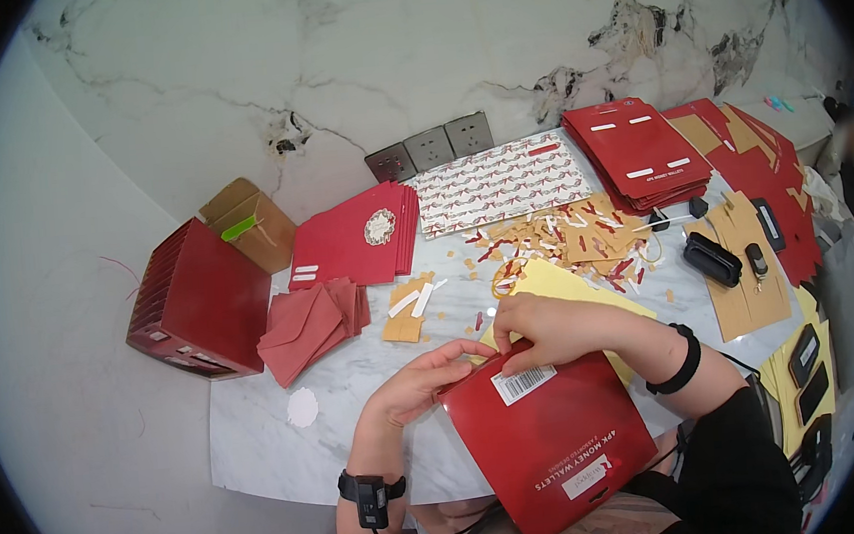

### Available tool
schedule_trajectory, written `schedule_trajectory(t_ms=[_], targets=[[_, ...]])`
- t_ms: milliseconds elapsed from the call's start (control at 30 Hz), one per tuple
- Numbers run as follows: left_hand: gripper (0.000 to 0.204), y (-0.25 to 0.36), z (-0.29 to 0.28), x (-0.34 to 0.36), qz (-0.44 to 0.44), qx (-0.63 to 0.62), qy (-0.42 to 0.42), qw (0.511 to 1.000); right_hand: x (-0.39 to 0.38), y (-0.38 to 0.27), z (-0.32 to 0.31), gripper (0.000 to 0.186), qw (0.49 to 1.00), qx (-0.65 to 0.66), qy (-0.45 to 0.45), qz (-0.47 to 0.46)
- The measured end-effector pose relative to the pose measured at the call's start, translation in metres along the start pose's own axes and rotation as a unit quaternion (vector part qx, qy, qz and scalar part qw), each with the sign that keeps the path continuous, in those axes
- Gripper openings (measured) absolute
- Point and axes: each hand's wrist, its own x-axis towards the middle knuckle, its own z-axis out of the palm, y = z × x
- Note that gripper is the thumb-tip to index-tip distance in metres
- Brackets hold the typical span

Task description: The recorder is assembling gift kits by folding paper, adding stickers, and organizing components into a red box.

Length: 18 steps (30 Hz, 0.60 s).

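A glossy red cardboard packet (550,433) with a white barcode label and a slotted hang hole lies tilted over the table's front edge. At its upper left corner, my left hand (434,379) pinches the edge between thumb and fingers. My right hand (547,328) reaches over the top edge, with bent fingers gripping the card close to my left fingertips. What lies between the fingertips, beyond the card's edge, is hidden. Under the packet and my right hand, yellow paper (574,286) spreads across the marble table (358,413).
Left stand a row of upright red packets (204,295), an open brown box (253,220) and red envelopes (306,327). Behind are red cards (345,243), a patterned sheet (501,186) and paper scraps (585,234). Stacked red packets (639,150) and a black case (712,260) occupy the right.
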Motion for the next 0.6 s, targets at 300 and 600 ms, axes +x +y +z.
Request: schedule_trajectory(t_ms=[300,600], targets=[[0.041,0.002,-0.011,-0.011,0.031,0.078,-0.018,0.996,0.004,-0.007,0.019,0.017,0.997,0.049,0.055,-0.01],[0.045,0.009,-0.024,-0.02,-0.025,0.166,-0.002,0.986,0.007,-0.005,0.021,0.018,0.996,0.084,0.011,-0.015]])
